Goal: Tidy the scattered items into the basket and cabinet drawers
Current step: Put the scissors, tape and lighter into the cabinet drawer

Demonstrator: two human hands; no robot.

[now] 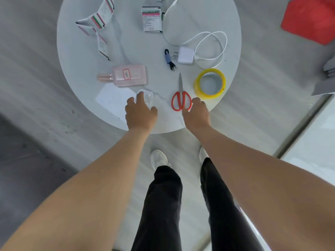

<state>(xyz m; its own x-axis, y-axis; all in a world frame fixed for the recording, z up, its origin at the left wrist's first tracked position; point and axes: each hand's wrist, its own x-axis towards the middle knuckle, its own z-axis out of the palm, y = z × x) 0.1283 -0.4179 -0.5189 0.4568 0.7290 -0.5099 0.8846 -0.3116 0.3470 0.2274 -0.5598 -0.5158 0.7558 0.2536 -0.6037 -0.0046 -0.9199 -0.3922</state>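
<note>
On the round white table [208, 15], my left hand [140, 113] rests its fingers on a small blister pack of white pills [147, 96] near the front edge. My right hand [196, 113] touches the orange handles of a pair of scissors [181, 98], fingers curled around the right loop. A yellow tape roll [196, 84] stands just right of the scissors. A pink box [129, 75], a white charger with its cable [185, 55], a small black and blue cord [169, 59] and medicine sachets [98, 20] lie farther back.
A white sheet of paper [113, 99] lies left of the pill pack. A medicine box [151, 21] sits at the table's far side. A red object [310, 19] is on the floor at top right. A pale cabinet edge [311, 134] runs along the right.
</note>
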